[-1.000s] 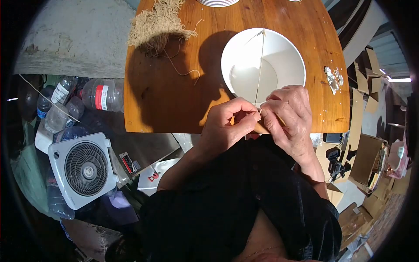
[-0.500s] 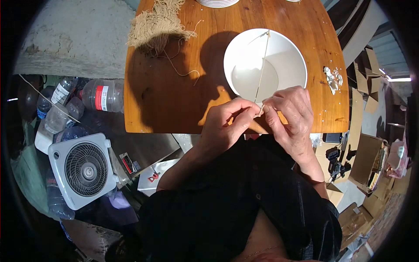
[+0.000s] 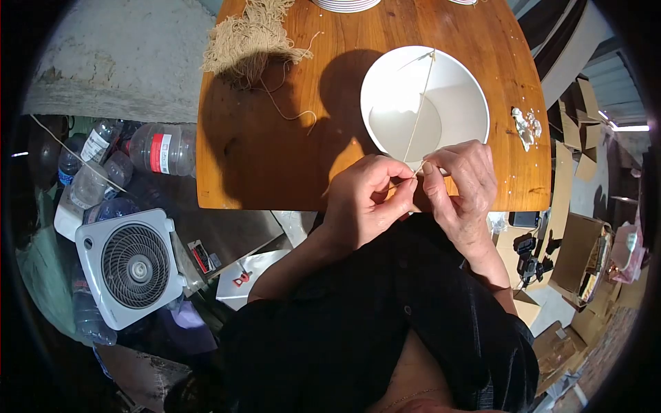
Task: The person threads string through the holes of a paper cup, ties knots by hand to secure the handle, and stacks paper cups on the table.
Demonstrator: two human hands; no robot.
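A white paper tub [image 3: 463,103] stands on the wooden table, its mouth facing up toward me. A thin beige string [image 3: 421,102] runs across the mouth from the far rim to the near rim. At the near rim, my left hand [image 3: 363,196] pinches the string between thumb and forefinger. My right hand [image 3: 463,180] is beside it, its thumb and forefinger pinched on the string too. The fingertips of both hands nearly touch. Fingers partly hide the string's near end and the rim there.
A tangled bundle of beige string [image 3: 248,41] lies at the table's [image 3: 509,76] far left. White stacked rims [image 3: 346,5] show at the far edge. Crumpled white scraps [image 3: 525,127] lie at right. A fan [image 3: 131,268] and plastic bottles [image 3: 160,153] are left, below the table.
The tub has shifted slightly right along with the string. Both hands stay near the rim, with fingers slightly repositioned on the string.
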